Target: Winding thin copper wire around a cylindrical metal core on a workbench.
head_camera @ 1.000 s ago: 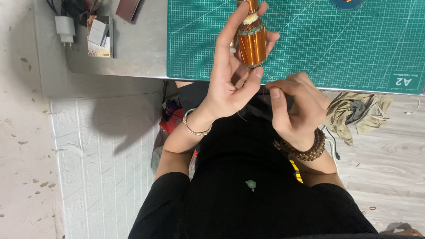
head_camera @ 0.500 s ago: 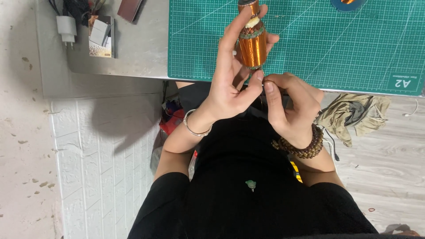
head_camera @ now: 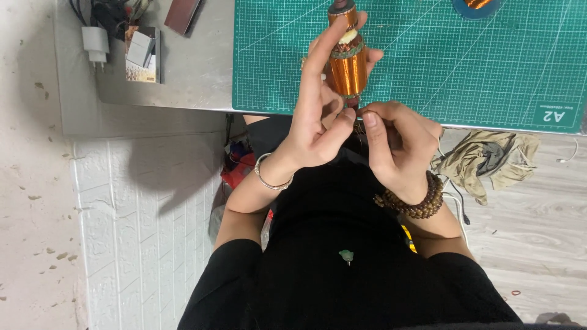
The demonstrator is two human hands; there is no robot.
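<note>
My left hand (head_camera: 318, 116) holds an upright motor armature (head_camera: 347, 67) wound with copper wire, its fingers stretched along the side of the windings. My right hand (head_camera: 397, 146) is pinched at the armature's lower end, thumb and fingertips closed around something small there; what it grips is hidden. Both hands hover over the near edge of a green cutting mat (head_camera: 440, 55). A silver bangle sits on my left wrist and a brown bead bracelet on my right.
The mat lies on a grey table (head_camera: 195, 67). At the table's left are a white charger plug (head_camera: 95, 44), a small box (head_camera: 142, 54) and cables. A second copper coil (head_camera: 477, 5) sits at the mat's far edge. Crumpled cloth (head_camera: 489, 162) lies on the floor.
My right hand has risen from near my lap to the armature's lower end. The armature has stayed about where it was in my left hand.
</note>
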